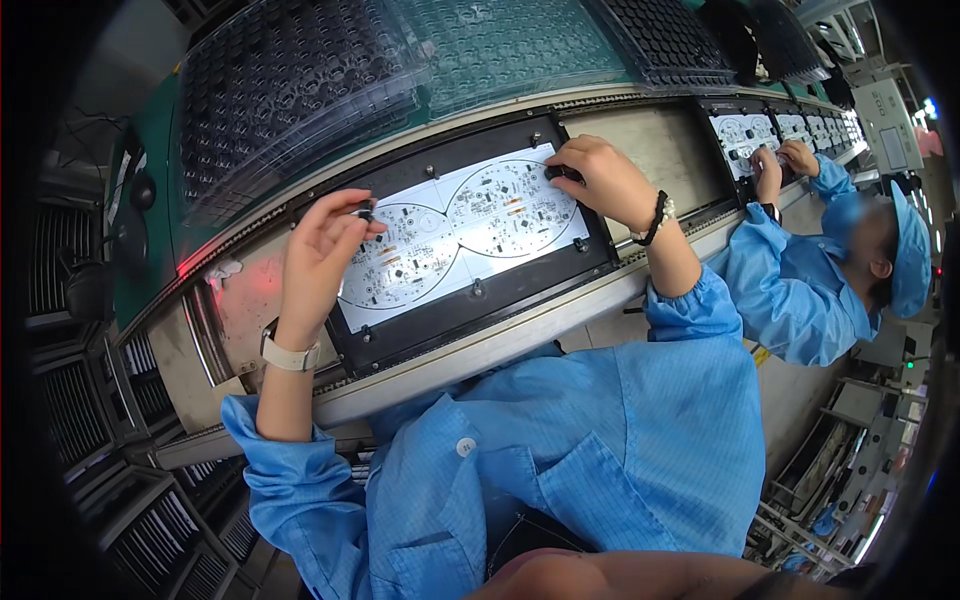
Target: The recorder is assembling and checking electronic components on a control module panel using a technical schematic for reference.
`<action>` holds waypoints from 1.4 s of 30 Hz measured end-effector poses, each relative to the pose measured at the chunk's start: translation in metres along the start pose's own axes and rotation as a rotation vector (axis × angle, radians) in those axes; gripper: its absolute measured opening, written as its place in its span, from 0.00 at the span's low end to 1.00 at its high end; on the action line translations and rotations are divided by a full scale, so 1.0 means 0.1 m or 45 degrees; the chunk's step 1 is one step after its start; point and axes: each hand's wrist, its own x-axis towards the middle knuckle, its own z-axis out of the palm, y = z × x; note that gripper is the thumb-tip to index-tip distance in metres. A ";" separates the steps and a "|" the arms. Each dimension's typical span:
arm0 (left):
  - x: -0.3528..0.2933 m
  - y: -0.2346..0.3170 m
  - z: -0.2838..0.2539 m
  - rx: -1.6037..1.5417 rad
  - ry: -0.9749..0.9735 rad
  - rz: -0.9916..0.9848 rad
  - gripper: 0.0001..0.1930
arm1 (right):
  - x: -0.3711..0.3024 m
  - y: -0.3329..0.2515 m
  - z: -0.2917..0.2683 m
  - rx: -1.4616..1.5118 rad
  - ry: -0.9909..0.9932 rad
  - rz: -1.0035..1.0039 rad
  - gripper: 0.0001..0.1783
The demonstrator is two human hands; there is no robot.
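Note:
A white circuit board (pixel 462 228) with rounded outlines and many small parts lies in a black carrier frame (pixel 530 283) on the conveyor in front of me. Over its left end, my left hand (pixel 318 245) pinches a small black cylindrical component (pixel 366 211) between thumb and fingertips. At the board's upper right corner, my right hand (pixel 612 185) has its fingers closed round another black cylindrical component (pixel 560 173). Whether either component touches the board, I cannot tell.
Beyond the conveyor stand a clear plastic tray (pixel 300 90) of dark round parts, a clear tray (pixel 505 50) and another dark-filled tray (pixel 665 45). The metal conveyor rail (pixel 480 335) runs nearest me. At right, a co-worker in blue (pixel 800 285) handles boards on another carrier (pixel 738 140).

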 end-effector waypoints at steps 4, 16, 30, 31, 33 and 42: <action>0.09 -0.09 0.01 0.014 -0.108 -0.053 0.16 | 0.01 -0.02 -0.03 0.039 -0.062 0.010 0.13; 0.24 -0.12 0.27 0.855 -0.158 0.220 0.16 | 0.01 -0.03 0.01 0.038 -0.002 0.025 0.13; 0.30 -0.27 0.38 1.243 -0.226 0.537 0.12 | -0.03 -0.01 -0.02 0.033 0.045 0.056 0.14; 0.30 -0.26 0.39 1.254 -0.225 0.539 0.12 | -0.04 -0.01 -0.03 0.031 0.045 0.060 0.14; 0.29 -0.27 0.38 1.263 -0.210 0.512 0.12 | -0.05 0.00 -0.03 0.044 0.082 0.054 0.14; 0.31 -0.25 0.43 1.350 -0.218 0.564 0.11 | -0.07 0.05 -0.04 0.095 0.116 0.064 0.15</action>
